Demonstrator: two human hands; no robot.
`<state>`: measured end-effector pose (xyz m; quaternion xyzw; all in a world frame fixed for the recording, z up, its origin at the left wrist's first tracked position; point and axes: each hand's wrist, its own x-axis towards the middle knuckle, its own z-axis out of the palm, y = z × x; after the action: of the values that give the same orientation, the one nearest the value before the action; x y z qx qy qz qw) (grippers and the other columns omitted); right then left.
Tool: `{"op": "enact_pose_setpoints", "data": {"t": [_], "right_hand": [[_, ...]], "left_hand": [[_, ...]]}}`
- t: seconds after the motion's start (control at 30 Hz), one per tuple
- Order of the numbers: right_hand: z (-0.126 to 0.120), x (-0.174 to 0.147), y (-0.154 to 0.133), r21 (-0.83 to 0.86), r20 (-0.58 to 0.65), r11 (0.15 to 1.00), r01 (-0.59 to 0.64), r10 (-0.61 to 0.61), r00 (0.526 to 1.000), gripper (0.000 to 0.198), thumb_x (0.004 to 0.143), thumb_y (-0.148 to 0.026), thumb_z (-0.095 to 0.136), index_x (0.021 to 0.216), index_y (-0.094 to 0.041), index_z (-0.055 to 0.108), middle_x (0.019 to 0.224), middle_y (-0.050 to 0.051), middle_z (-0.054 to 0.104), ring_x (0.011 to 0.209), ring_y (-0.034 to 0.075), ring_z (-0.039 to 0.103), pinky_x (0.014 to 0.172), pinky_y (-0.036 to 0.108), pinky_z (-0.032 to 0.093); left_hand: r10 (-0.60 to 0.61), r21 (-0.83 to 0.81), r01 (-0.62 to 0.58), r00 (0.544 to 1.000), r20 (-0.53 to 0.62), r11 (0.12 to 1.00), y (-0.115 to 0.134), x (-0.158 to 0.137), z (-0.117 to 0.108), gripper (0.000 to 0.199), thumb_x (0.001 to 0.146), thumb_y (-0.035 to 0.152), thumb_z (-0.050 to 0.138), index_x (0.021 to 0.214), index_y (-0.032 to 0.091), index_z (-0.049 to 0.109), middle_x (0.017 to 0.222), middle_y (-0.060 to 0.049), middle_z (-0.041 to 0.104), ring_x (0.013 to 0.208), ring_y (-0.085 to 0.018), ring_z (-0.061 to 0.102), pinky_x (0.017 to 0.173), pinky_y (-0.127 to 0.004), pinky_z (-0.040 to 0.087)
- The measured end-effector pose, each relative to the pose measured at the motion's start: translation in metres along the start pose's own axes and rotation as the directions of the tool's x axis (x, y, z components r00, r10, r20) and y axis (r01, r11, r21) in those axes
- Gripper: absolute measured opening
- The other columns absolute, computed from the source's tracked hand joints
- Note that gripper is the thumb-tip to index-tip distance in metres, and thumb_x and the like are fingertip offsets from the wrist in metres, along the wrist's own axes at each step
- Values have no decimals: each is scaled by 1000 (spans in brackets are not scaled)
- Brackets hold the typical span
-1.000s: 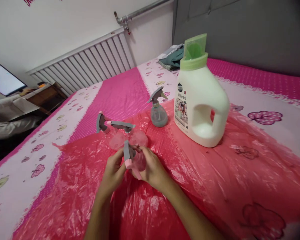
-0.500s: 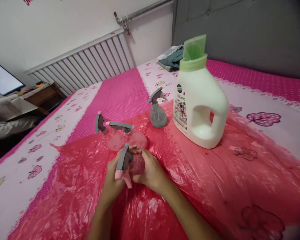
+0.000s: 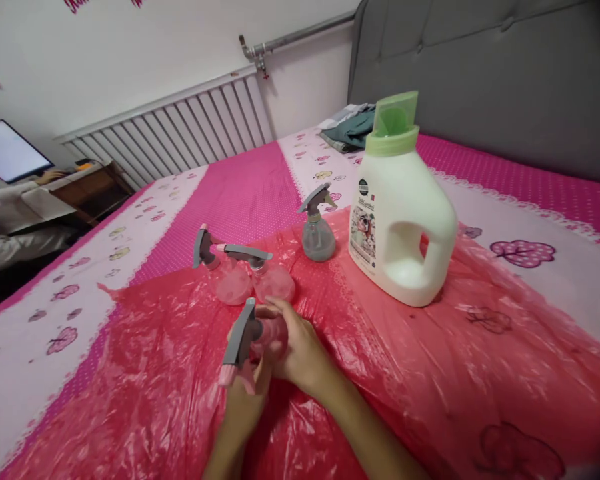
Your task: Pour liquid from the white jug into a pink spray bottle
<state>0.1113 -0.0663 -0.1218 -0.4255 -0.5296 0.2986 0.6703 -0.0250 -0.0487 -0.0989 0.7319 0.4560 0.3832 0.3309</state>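
Low over the red plastic sheet point(image 3: 160, 373), a spray bottle point(image 3: 241, 340) with a grey head and pink nozzle is tilted, its nozzle pointing toward me. My right hand point(image 3: 303, 347) wraps round its pink see-through body from the right. My left hand point(image 3: 253, 393) grips it near the neck, its fingers partly hidden behind the spray head. Just beyond stand two more pink spray bottles point(image 3: 231, 283) point(image 3: 274, 283), close together. Farther back and right is a grey spray bottle point(image 3: 319, 238), upright.
A large white jug point(image 3: 403, 200) with a green cap stands upright on the sheet to the right. Folded clothes point(image 3: 353, 128) lie at the back of the bed. Beyond the bed are a radiator point(image 3: 180, 127) and, far left, a monitor point(image 3: 13, 150) with a person's hand point(image 3: 51, 175) near it.
My left hand has shifted toward me and under the spray head. The held bottle has tipped a little further toward me. The whole view has shifted slightly.
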Motion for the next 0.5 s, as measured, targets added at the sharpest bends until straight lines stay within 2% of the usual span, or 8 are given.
{"op": "enact_pose_setpoints", "data": {"t": [0.13, 0.27, 0.33, 0.4, 0.5], "right_hand": [[3, 2, -8, -47, 7, 999, 10, -10, 1000, 59, 85, -34, 72, 137, -20, 47, 132, 8, 62, 122, 19, 62, 111, 34, 50], [6, 1, -9, -71, -31, 997, 43, -45, 998, 38, 101, -35, 55, 136, -22, 47, 131, 7, 63, 124, 16, 60, 114, 32, 48], [6, -1, -6, -105, -35, 994, 40, -44, 998, 40, 105, -36, 49, 142, -21, 43, 132, 8, 62, 125, 16, 60, 114, 33, 47], [5, -3, -3, -138, -25, 990, -5, 2, 1000, 50, 102, -36, 53, 146, -19, 40, 135, 11, 61, 126, 19, 60, 114, 36, 49], [2, -4, 0, -139, 27, 985, -99, 103, 994, 78, 84, -33, 72, 151, -18, 36, 141, 13, 57, 128, 24, 60, 111, 40, 51]], "left_hand": [[-23, -38, 17, 989, -147, 999, 7, 0, 10, 38, 93, 55, 65, 120, 28, 65, 114, -9, 74, 120, -31, 66, 100, -42, 54], [-194, -110, 174, 955, -223, 979, 17, 2, 23, 40, 95, 59, 61, 119, 27, 65, 114, -9, 74, 119, -31, 66, 99, -42, 55], [-196, -131, 176, 967, -162, 976, 17, 2, 25, 41, 96, 59, 59, 122, 27, 63, 120, -9, 72, 125, -31, 64, 104, -42, 53], [-113, -124, 106, 993, -44, 987, 15, 6, 21, 39, 98, 55, 57, 126, 28, 62, 127, -9, 68, 131, -29, 60, 113, -43, 47], [15, -57, -10, 997, 78, 998, 8, 17, 8, 37, 99, 55, 55, 122, 27, 63, 124, -9, 66, 126, -28, 60, 117, -46, 42]]}}
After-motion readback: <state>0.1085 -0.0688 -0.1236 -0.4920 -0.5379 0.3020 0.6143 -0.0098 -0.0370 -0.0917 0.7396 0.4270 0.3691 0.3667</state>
